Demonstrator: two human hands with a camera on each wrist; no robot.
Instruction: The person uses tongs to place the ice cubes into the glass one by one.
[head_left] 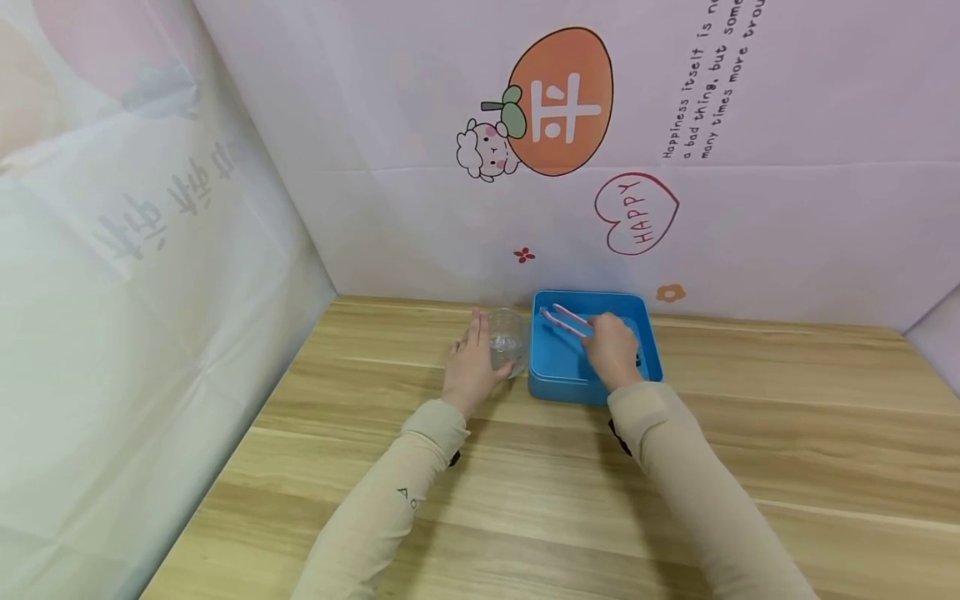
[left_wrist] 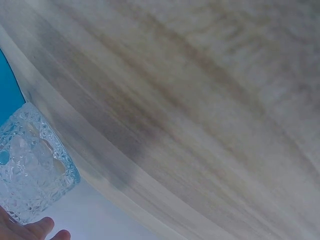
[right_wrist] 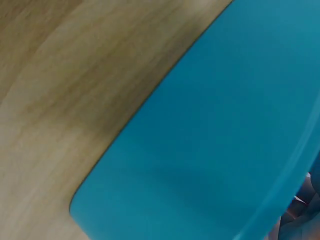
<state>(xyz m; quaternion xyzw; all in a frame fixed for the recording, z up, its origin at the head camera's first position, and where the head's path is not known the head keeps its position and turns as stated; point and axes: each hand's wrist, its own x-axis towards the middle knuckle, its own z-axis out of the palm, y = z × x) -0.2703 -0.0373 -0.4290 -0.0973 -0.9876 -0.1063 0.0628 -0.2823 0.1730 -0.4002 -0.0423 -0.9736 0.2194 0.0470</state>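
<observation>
My left hand (head_left: pixel 470 367) holds a clear glass (head_left: pixel 506 342), its fingers along the left side and its thumb at the front. In the left wrist view the glass (left_wrist: pixel 37 165) has a textured, faceted wall, with clear lumps showing through it; fingertips (left_wrist: pixel 42 226) are close below. Just right of the glass stands a blue rectangular box (head_left: pixel 566 389), open at the top. My right hand (head_left: pixel 613 346) grips pink tweezers (head_left: pixel 567 319) over the box, their two tips apart and pointing left. Near the lower tip shows a small clear piece (head_left: pixel 543 312).
The wood-grain table (head_left: pixel 525 500) meets a printed white backdrop (head_left: pixel 420 233) just behind the box and glass. Another white sheet (head_left: pixel 187 333) hangs along the left edge. In the right wrist view the box's blue wall (right_wrist: pixel 190 135) fills much of the picture.
</observation>
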